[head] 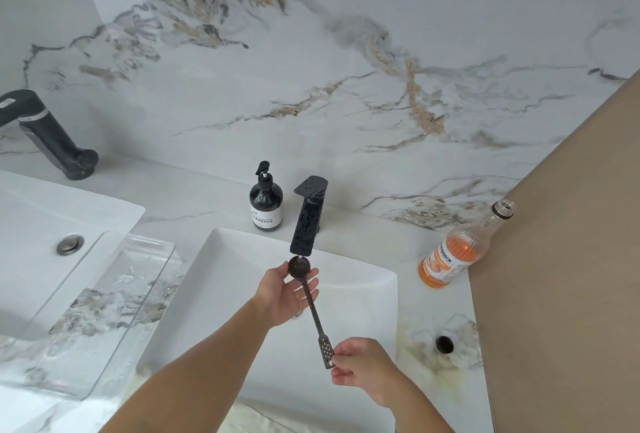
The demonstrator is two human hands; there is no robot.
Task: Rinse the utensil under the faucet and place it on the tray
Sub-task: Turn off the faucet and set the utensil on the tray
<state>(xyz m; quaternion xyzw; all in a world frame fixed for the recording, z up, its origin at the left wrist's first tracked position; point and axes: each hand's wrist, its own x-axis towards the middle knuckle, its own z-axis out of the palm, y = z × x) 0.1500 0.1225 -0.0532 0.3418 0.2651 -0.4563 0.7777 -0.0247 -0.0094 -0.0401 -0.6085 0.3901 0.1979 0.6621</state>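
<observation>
A dark long-handled spoon (313,311) is held over the white sink (363,294), its round bowl right under the spout of the black faucet (306,224), where water runs onto it. My right hand (360,368) pinches the perforated end of the handle. My left hand (287,290) cups the spoon's bowl from the left, fingers spread beneath it and thumb against its rim. A clear tray (104,311) with handle cut-outs lies on the counter to the left of the sink, wet and holding nothing.
A dark soap pump bottle (266,202) stands left of the faucet. An open glass bottle of orange liquid (457,252) leans at the right, by a tan wall. A second sink (41,242) and black faucet (45,134) lie at the far left. A counter hole (444,344) is right of the basin.
</observation>
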